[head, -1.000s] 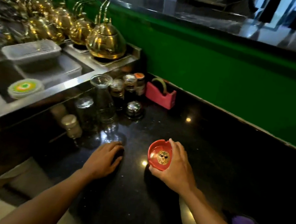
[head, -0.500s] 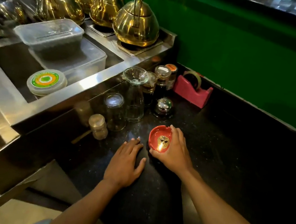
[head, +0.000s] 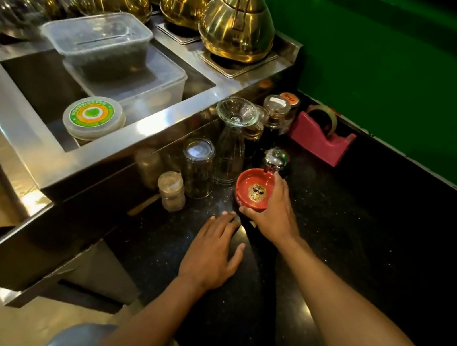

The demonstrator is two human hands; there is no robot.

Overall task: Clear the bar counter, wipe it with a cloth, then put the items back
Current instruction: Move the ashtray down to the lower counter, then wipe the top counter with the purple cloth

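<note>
Fingers, right hand: the right hand (head: 273, 210) grips the red ashtray (head: 254, 190), fingers curled over its right rim and thumb at its near edge.
Fingers, left hand: the left hand (head: 213, 252) lies flat on the black counter (head: 360, 238), fingers straight and slightly spread, holding nothing.
Hands together: left hand is just near and left of the right hand; whether its fingertips touch the right thumb cannot be told.
Ashtray: on or just above the counter, which of the two cannot be told; a gold face print shows in its bowl. It sits toward the left end of the counter, just near the jar cluster.
Jar cluster: a tall clear glass carafe (head: 230, 143) stands just far-left of the ashtray, a glass jar (head: 198, 168) to its left, and a small shaker (head: 172, 191) left and nearer.
Small chrome piece: a shiny round bell-like object (head: 276, 158) stands just beyond the ashtray; what it is cannot be told.
Far jars: two lidded jars (head: 278, 112) stand farther back against the steel unit.
Tape dispenser: pink tape dispenser (head: 321, 138) stands to the right of the far jars, near the green wall (head: 401, 74).
Steel unit: a stainless unit (head: 142, 141) borders the counter on the left, with clear plastic tubs (head: 114, 53) and a round lidded tub (head: 93, 118) in its well.
Kettles: brass kettles (head: 237, 21) line the far edge of the unit.
</note>
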